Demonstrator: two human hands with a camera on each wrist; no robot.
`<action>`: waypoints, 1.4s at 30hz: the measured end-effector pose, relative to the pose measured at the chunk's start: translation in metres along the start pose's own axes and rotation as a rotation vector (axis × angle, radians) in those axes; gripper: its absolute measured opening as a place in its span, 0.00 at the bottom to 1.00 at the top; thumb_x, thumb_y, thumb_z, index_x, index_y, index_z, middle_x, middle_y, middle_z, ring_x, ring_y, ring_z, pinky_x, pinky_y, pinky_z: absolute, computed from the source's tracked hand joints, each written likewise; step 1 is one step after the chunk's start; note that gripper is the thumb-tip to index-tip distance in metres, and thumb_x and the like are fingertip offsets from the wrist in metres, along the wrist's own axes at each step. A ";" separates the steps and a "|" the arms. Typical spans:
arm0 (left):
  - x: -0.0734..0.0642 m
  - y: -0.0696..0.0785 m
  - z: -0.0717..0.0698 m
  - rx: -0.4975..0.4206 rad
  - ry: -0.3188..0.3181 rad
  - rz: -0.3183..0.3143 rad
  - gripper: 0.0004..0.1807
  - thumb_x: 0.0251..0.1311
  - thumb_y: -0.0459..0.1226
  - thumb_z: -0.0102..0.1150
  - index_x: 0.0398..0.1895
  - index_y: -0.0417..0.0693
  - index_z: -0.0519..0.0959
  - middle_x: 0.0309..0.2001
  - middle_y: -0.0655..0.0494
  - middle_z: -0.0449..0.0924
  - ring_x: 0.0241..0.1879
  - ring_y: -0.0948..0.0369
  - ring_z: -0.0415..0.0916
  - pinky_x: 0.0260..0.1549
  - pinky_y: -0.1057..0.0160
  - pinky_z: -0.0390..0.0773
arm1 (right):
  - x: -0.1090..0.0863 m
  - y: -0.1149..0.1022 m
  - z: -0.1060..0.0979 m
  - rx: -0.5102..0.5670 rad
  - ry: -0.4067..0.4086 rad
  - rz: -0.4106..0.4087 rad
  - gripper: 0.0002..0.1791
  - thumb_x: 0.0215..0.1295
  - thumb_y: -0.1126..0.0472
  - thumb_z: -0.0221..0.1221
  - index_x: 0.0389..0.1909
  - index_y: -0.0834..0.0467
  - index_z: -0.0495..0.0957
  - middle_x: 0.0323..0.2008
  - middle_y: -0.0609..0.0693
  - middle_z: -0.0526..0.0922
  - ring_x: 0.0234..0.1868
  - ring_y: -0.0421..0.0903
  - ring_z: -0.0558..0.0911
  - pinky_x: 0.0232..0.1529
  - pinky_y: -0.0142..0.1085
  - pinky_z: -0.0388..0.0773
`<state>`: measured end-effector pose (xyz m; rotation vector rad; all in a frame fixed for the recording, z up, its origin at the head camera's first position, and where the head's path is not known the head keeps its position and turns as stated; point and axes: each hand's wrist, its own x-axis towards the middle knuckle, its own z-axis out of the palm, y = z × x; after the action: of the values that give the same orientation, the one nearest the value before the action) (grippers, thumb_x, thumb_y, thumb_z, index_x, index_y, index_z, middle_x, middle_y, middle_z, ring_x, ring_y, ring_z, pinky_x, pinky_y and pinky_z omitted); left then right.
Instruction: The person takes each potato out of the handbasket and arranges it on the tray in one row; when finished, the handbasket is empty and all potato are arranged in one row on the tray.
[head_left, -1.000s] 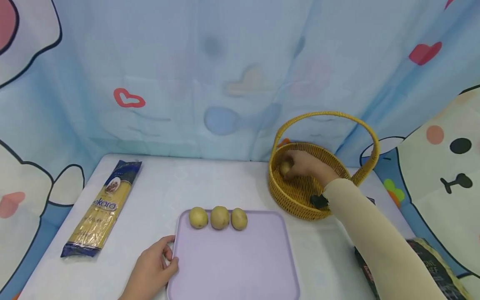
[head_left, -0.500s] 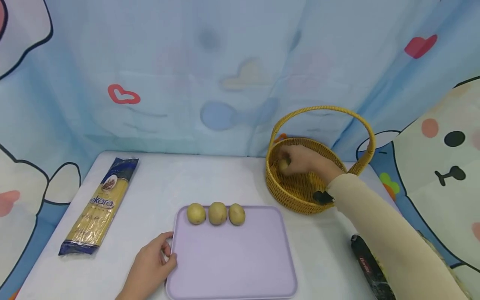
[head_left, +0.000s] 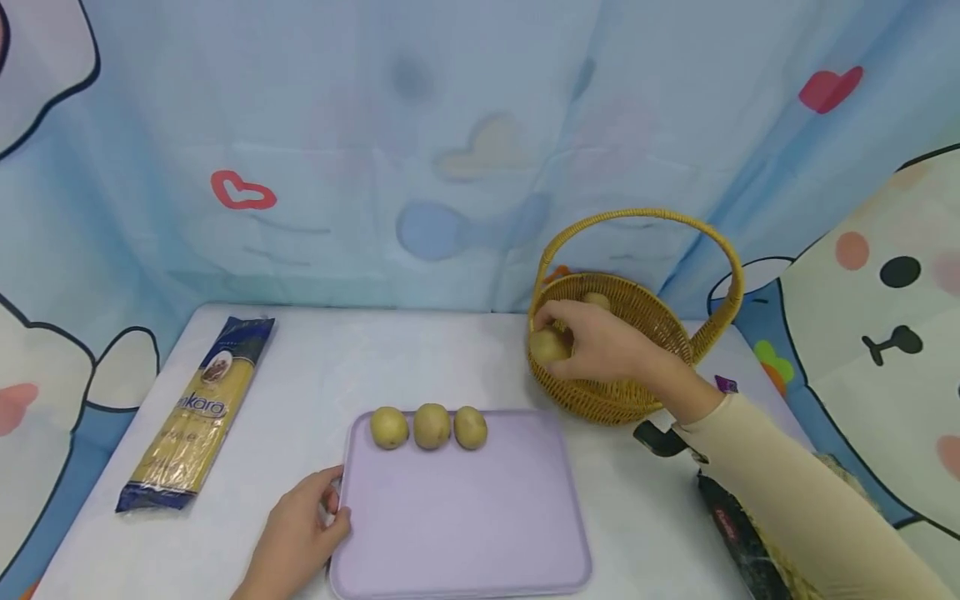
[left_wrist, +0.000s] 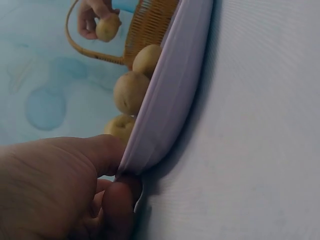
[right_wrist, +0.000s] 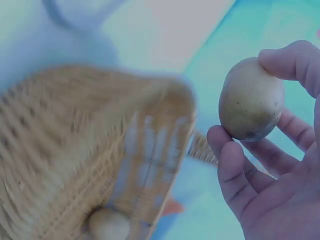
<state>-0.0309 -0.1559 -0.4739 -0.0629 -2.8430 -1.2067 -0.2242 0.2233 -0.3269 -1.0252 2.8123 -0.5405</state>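
Note:
My right hand (head_left: pixel 592 342) holds a small yellow potato (head_left: pixel 547 345) (right_wrist: pixel 251 100) in its fingertips, level with the left rim of the wicker basket (head_left: pixel 637 392). Another potato (head_left: pixel 597 300) (right_wrist: pixel 109 225) lies inside the basket. Three potatoes (head_left: pixel 431 426) sit in a row along the far edge of the lilac tray (head_left: pixel 465 525). My left hand (head_left: pixel 300 533) pinches the tray's near-left edge (left_wrist: pixel 165 125), thumb on top and fingers beneath. The left wrist view also shows the held potato (left_wrist: pixel 108 27) far off.
A pasta packet (head_left: pixel 197 412) lies on the left of the white table (head_left: pixel 420 358). A dark packet (head_left: pixel 738 533) lies at the right front, under my right forearm. A cartoon-print curtain (head_left: pixel 450 150) closes off the back and sides.
My right hand has lifted a potato from the basket's floor and drawn it left and toward me, up to the rim. The left hand has stayed on the tray.

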 end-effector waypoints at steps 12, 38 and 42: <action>0.000 0.001 -0.002 0.011 -0.037 -0.046 0.28 0.48 0.30 0.66 0.56 0.35 0.75 0.28 0.65 0.70 0.16 0.70 0.62 0.17 0.69 0.68 | -0.022 -0.038 0.058 0.015 -0.008 -0.052 0.24 0.44 0.59 0.70 0.45 0.48 0.75 0.38 0.39 0.75 0.36 0.39 0.73 0.36 0.34 0.73; 0.003 -0.002 -0.001 -0.038 -0.118 -0.109 0.30 0.50 0.33 0.67 0.59 0.37 0.73 0.27 0.66 0.68 0.17 0.68 0.64 0.16 0.68 0.68 | -0.034 -0.031 0.091 -0.012 -0.127 0.031 0.35 0.46 0.52 0.73 0.57 0.48 0.73 0.48 0.40 0.77 0.42 0.40 0.77 0.42 0.36 0.75; 0.003 -0.002 -0.004 -0.052 -0.156 -0.130 0.31 0.52 0.33 0.68 0.61 0.37 0.71 0.29 0.64 0.69 0.17 0.67 0.65 0.16 0.68 0.70 | -0.038 -0.024 0.070 0.143 -0.137 0.009 0.31 0.50 0.57 0.72 0.57 0.51 0.74 0.52 0.46 0.78 0.41 0.43 0.80 0.41 0.37 0.78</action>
<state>-0.0341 -0.1601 -0.4727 0.0273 -2.9907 -1.3587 -0.1655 0.2103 -0.3850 -0.9821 2.6161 -0.6337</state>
